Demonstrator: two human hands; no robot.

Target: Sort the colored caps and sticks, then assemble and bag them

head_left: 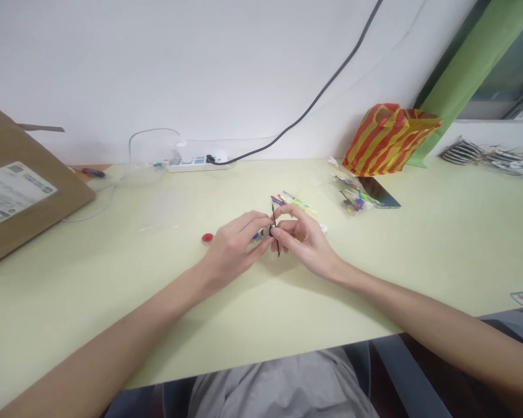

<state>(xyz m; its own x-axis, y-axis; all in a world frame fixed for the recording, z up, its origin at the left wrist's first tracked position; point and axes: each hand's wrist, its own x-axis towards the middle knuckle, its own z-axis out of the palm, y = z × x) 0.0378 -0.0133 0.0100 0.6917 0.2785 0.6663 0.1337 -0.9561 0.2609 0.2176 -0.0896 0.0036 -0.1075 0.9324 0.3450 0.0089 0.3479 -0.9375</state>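
Note:
My left hand [235, 241] is closed, its fingertips pinching a small silver-and-black piece [265, 231] over the middle of the table. My right hand [303, 238] meets it from the other side, thumb and fingers closed on a thin black strip [274, 216]. The strip runs across the piece and sticks out above and below the fingers. Whether the two are joined, I cannot tell. Close to my left hand lies a red round disc [207, 238]. A blue bit [255, 236] shows between the left fingers. Just behind my right hand lie several thin coloured strips [298, 201].
A cardboard box [21, 191] stands at the left. Along the wall lies a white power strip [196, 164] with a black cable [305, 113]. At the right are a plastic bag of coloured parts [355, 197], a dark flat tablet-like device [380, 193] and a striped bag [383, 142].

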